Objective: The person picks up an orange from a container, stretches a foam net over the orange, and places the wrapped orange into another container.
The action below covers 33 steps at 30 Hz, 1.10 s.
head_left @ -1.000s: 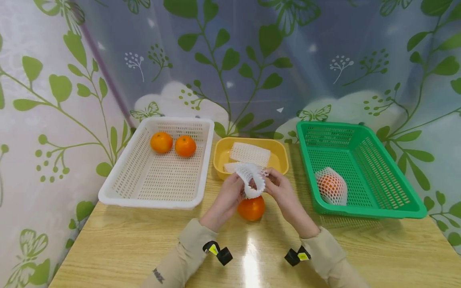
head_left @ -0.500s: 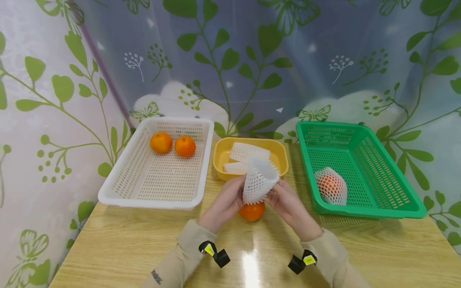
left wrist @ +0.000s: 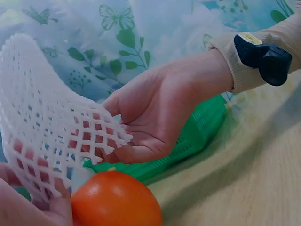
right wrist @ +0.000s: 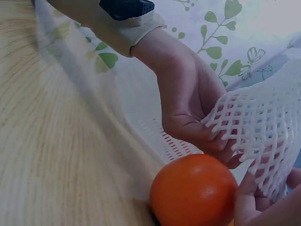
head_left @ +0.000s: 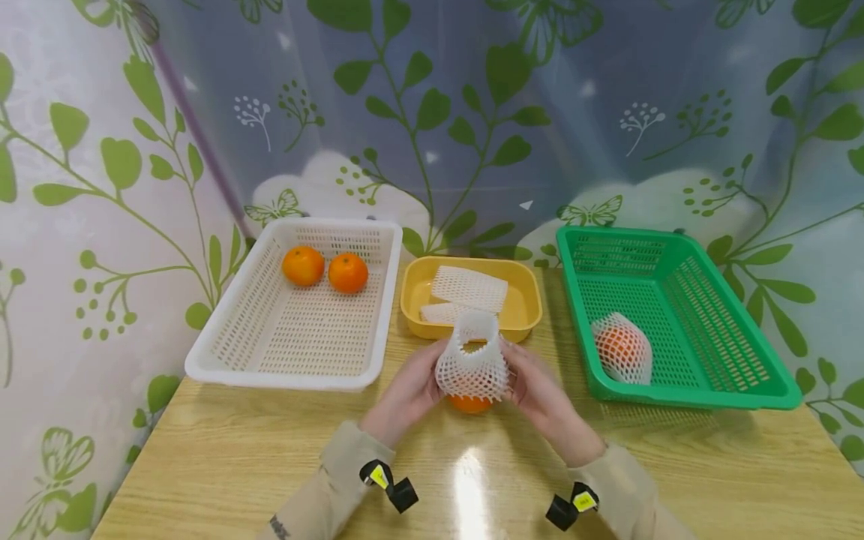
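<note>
A white foam fruit net (head_left: 472, 371) is stretched between both hands, its mesh spread just over an orange (head_left: 471, 405) on the table. My left hand (head_left: 410, 386) grips the net's left side, fingers inside the lower opening in the right wrist view. On the other side my right hand (head_left: 545, 394) holds the net's edge between thumb and fingers. In the left wrist view the orange (left wrist: 116, 200) sits bare below the net (left wrist: 47, 108). The right wrist view likewise has the orange (right wrist: 194, 190) under the lower edge of the net (right wrist: 263, 127).
At left stands a white basket (head_left: 286, 381) holding two oranges (head_left: 325, 270). A yellow tray (head_left: 526, 304) with more foam nets (head_left: 469, 288) lies behind the hands. The green basket (head_left: 695, 397) at right contains a netted orange (head_left: 621, 349). A patterned curtain (head_left: 432, 150) hangs behind.
The net has been turned over and lowered, from a bunched shape above the orange to a spread one covering most of it in the head view. Both hands have moved slightly toward the person.
</note>
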Motion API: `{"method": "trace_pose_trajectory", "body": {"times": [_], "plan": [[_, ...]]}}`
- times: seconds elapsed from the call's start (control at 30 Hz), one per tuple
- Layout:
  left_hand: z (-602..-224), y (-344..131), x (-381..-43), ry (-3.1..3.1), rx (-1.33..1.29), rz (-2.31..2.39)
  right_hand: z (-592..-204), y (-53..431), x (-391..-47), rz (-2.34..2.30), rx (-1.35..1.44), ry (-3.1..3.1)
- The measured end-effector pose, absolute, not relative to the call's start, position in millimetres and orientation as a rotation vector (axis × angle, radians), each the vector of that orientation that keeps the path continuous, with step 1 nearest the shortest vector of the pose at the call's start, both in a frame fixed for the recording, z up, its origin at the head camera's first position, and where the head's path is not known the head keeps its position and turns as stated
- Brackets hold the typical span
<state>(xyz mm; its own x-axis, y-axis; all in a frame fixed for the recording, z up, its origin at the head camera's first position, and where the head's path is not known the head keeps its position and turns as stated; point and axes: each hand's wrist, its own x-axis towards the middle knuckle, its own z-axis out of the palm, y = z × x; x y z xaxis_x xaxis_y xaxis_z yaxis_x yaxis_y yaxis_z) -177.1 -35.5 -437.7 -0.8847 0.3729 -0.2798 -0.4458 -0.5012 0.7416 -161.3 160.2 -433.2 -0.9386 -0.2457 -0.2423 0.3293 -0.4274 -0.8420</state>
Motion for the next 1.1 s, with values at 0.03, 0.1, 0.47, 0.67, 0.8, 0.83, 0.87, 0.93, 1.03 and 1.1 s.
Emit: {"method": "trace_pose_trajectory", "body": {"times": [0.03, 0.1, 0.47, 0.67, 0.8, 0.83, 0.87, 0.93, 1.03, 1.1], "plan": [[-440, -36, -177, 1.22, -0.132, 2.363, -435, 160, -161, -2.387, 0.137, 1.451], [-444, -37, -176, 1.224, -0.154, 2.361, -440, 161, -160, -2.361, 0.168, 1.483], [-464, -38, -176, 1.367, -0.279, 2.3, -455, 163, -162, -2.292, 0.302, 1.584], [-468, -36, -175, 1.378, -0.32, 2.284, -460, 165, -166, -2.262, 0.323, 1.635], [-471, -36, -175, 1.426, -0.375, 2.261, -465, 168, -168, -2.186, 0.284, 1.694], [-471, -36, -175, 1.446, -0.391, 2.25, -467, 168, -168, -2.163, 0.273, 1.711], [-472, -36, -175, 1.464, -0.406, 2.239, -468, 168, -169, -2.138, 0.263, 1.727], [-474, -36, -174, 1.484, -0.431, 2.221, -472, 169, -169, -2.093, 0.247, 1.753], [-476, -35, -174, 1.502, -0.448, 2.215, -473, 167, -169, -2.055, 0.229, 1.787], [-475, -34, -175, 1.505, -0.448, 2.232, -471, 166, -168, -2.044, 0.217, 1.808]]}}
